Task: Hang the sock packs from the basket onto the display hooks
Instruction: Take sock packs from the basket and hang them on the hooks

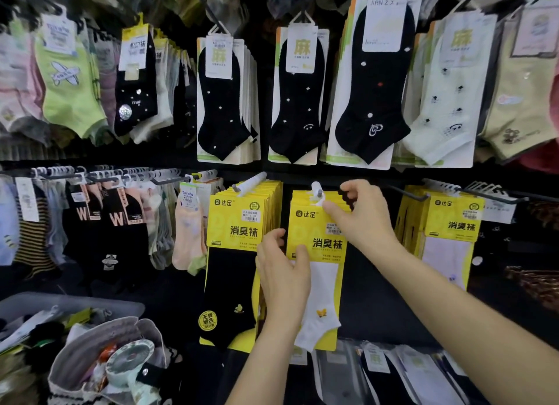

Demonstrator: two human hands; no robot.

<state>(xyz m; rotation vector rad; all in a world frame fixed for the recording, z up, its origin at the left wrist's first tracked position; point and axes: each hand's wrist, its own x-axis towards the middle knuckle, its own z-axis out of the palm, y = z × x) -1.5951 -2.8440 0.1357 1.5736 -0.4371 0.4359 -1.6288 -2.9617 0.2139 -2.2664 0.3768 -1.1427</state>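
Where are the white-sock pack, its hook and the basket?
white-sock pack (305, 228): head view, yellow card front.
hook (315, 187): head view, white end.
basket (75, 301): head view, grey rim.

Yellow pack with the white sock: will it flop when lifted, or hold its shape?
Probably stiff: the yellow pack looks flat though the left hand and right hand grip only its edges. Likely light: a pinch holds it.
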